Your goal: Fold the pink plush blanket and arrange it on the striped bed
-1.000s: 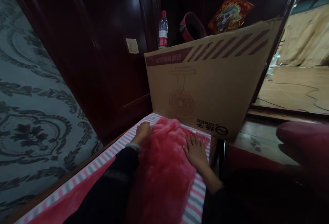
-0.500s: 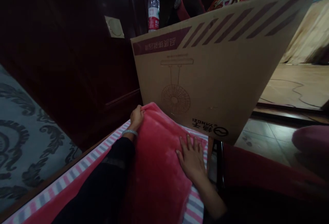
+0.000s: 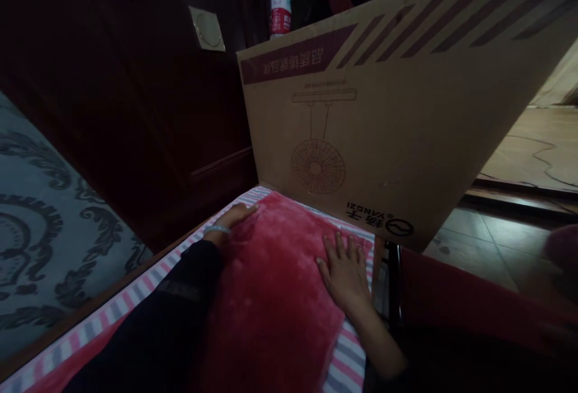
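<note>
A pink plush cloth (image 3: 275,278) lies over a striped pink, grey and white cloth (image 3: 120,309), whose border shows along both sides and the far end. At the plush cloth's far left corner rests my left hand (image 3: 235,217), a bracelet at its wrist, fingers stretched along the fabric and partly hidden. My right hand (image 3: 345,272) lies flat near the far right corner, fingers spread on the plush surface. Nothing is gripped in it.
A large cardboard box (image 3: 383,128) stands just beyond the cloths, with a plastic bottle (image 3: 280,5) behind its top edge. Dark wood panelling (image 3: 180,122) with a switch plate (image 3: 207,29) rises at the left. A dark red seat-like surface (image 3: 460,297) is at the right.
My left hand has lowered and let go of the plush cloth's raised corner, which now lies flat, showing the striped border beyond. My right hand stays pressed on the cloth. The view has shifted slightly.
</note>
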`<state>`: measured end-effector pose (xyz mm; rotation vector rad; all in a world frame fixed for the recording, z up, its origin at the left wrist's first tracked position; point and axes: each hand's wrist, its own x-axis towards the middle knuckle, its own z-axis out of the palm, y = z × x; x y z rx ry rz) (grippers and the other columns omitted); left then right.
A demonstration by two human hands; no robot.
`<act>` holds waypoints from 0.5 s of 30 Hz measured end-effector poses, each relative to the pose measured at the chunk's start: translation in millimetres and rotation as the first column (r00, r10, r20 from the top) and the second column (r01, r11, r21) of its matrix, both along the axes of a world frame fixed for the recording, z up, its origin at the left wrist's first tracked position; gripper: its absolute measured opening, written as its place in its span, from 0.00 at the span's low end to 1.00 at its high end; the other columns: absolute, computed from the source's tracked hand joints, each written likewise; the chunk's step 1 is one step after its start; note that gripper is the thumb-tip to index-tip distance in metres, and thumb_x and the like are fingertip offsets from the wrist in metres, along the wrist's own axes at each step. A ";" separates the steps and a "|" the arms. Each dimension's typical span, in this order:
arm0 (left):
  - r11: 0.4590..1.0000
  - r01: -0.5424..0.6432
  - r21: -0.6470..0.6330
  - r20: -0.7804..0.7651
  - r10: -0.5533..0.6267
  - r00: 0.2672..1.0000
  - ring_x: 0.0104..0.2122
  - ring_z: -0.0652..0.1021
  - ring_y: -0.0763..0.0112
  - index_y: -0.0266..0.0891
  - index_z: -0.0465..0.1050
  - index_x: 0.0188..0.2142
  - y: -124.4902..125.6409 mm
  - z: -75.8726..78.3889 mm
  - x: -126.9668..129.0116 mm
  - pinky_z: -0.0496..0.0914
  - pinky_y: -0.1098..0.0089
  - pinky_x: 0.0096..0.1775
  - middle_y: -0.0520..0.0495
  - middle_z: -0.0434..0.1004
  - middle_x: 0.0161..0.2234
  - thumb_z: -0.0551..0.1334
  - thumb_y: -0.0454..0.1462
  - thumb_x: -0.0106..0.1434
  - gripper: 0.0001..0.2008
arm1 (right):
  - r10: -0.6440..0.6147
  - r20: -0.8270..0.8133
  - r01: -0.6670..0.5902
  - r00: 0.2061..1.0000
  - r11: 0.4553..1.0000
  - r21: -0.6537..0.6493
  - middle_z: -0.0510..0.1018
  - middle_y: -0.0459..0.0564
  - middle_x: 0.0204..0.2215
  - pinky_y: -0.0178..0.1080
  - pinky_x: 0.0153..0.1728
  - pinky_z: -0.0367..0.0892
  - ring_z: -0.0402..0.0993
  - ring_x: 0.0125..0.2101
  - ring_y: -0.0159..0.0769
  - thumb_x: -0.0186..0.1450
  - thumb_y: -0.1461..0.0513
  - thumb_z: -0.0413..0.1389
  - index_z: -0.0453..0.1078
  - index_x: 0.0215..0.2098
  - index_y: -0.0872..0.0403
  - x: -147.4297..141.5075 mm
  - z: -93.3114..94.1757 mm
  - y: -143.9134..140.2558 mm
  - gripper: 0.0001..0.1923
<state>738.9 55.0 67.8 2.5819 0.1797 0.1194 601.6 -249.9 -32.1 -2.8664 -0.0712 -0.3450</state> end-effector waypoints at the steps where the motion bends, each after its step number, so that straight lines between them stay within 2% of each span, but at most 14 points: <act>1: 0.998 -0.025 0.052 -0.043 0.028 0.999 0.37 0.81 0.52 0.31 0.75 0.27 -0.5 -2.9 -8.8 0.70 0.64 0.38 0.34 0.81 0.31 0.66 0.48 0.63 0.20 | 0.001 0.002 -0.001 1.000 1.000 -0.013 0.54 0.57 0.72 0.61 0.68 0.40 0.39 0.71 0.63 0.71 0.50 0.48 0.59 0.71 0.52 -0.5 0.9 0.2 0.33; 5: 0.967 -0.095 0.235 -0.066 0.113 0.991 0.51 0.79 0.48 0.33 0.75 0.45 -10.0 -22.9 -37.1 0.69 0.59 0.48 0.29 0.80 0.47 0.56 0.43 0.71 0.16 | -0.003 -0.004 0.003 1.000 1.000 -0.030 0.53 0.57 0.72 0.60 0.68 0.40 0.39 0.71 0.61 0.73 0.50 0.46 0.58 0.71 0.52 -3.8 7.1 0.6 0.32; 8: 0.953 -0.100 0.287 -0.064 0.123 0.990 0.55 0.76 0.48 0.35 0.71 0.53 -11.9 -27.6 -41.3 0.68 0.57 0.52 0.28 0.78 0.52 0.50 0.42 0.73 0.18 | -0.006 -0.037 0.005 0.999 1.000 -0.019 0.51 0.58 0.73 0.59 0.68 0.38 0.38 0.72 0.61 0.74 0.50 0.46 0.57 0.72 0.53 -6.2 12.4 0.6 0.32; 12: 0.963 -0.069 0.262 -0.164 0.115 0.980 0.48 0.80 0.50 0.33 0.75 0.45 -9.7 -10.3 -23.8 0.72 0.62 0.45 0.30 0.80 0.48 0.59 0.44 0.67 0.16 | -0.005 -0.055 0.005 0.998 1.000 0.007 0.49 0.58 0.73 0.59 0.68 0.37 0.36 0.72 0.61 0.74 0.50 0.47 0.57 0.72 0.53 -7.7 16.5 1.4 0.32; 15: 0.981 -0.028 0.194 -0.194 0.066 0.979 0.41 0.82 0.55 0.35 0.77 0.42 -22.2 3.6 -2.8 0.73 0.66 0.39 0.37 0.83 0.43 0.64 0.47 0.64 0.17 | 0.005 -0.054 -0.004 0.999 0.999 0.032 0.49 0.57 0.73 0.59 0.68 0.37 0.35 0.72 0.60 0.74 0.51 0.47 0.56 0.72 0.52 -7.5 17.5 2.6 0.32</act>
